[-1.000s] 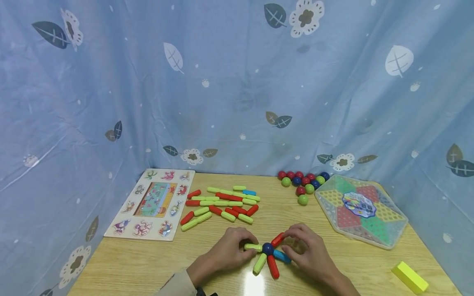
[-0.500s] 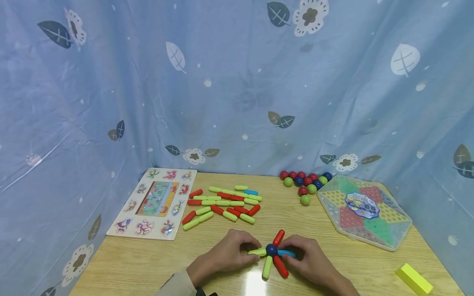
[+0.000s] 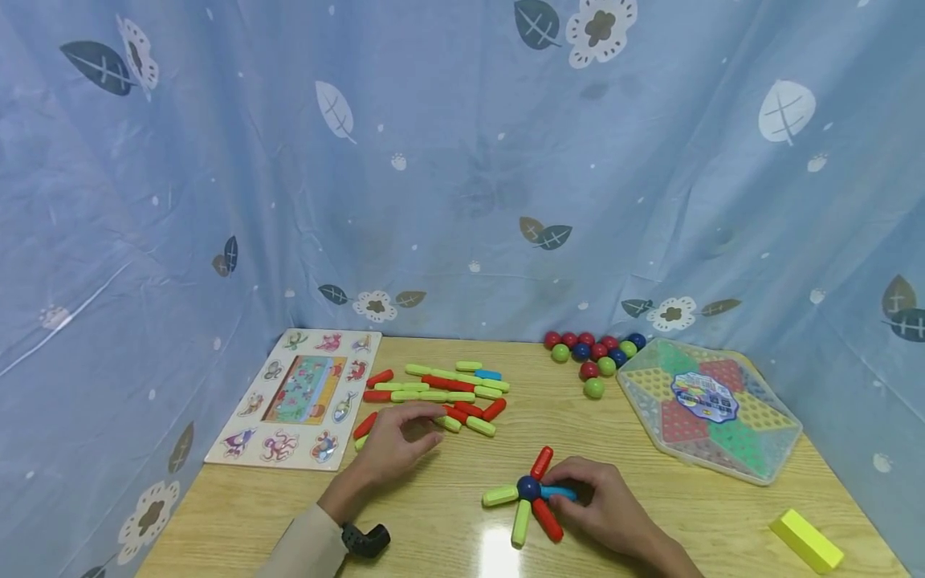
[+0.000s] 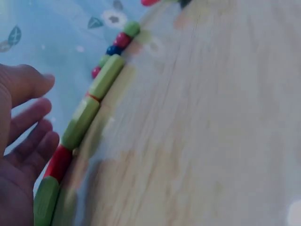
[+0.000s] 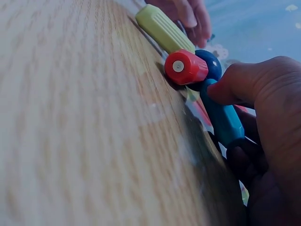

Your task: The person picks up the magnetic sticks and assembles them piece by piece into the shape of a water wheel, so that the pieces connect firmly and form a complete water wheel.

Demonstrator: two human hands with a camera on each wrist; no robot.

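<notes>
A dark blue ball lies low on the table with several short rods radiating from it: a yellow-green rod to the left, a second pointing toward me, two red ones and a blue rod. My right hand pinches that blue rod between thumb and fingers; the right wrist view shows the thumb pressed on its end by the ball. Over the front of the loose red and yellow-green rods reaches my left hand. Its fingers are loosely bent, with nothing visible between them.
Behind the rods, red, green and blue balls cluster at the table's back. An animal picture board lies at left, a clear star-patterned game box at right. A yellow block sits near the front right. A curtain surrounds the table.
My left hand has let go of the left yellow-green rod and moved back and left to the loose rods. The right hand has taken hold of the blue rod, and the assembly has turned slightly.
</notes>
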